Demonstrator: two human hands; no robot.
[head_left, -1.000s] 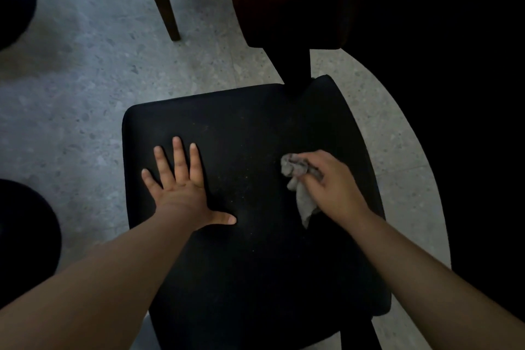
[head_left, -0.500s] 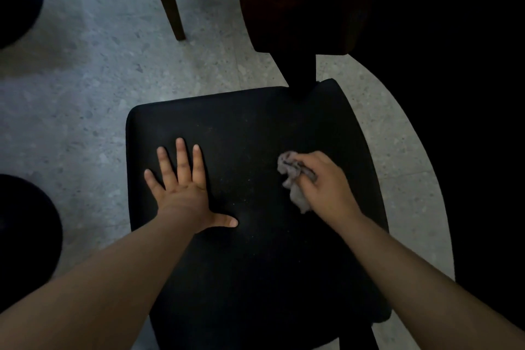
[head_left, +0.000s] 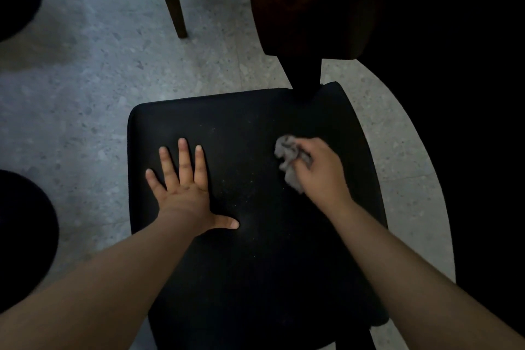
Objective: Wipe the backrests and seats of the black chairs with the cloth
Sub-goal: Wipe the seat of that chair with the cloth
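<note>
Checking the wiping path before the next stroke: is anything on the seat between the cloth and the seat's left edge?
Yes. The left hand lies flat on the black seat, fingers spread, between the cloth gripped by the right hand and the seat's left edge. No other object shows on that stretch.

No words, labels, brand marks, numbers or signs can be read anywhere in view.
</note>
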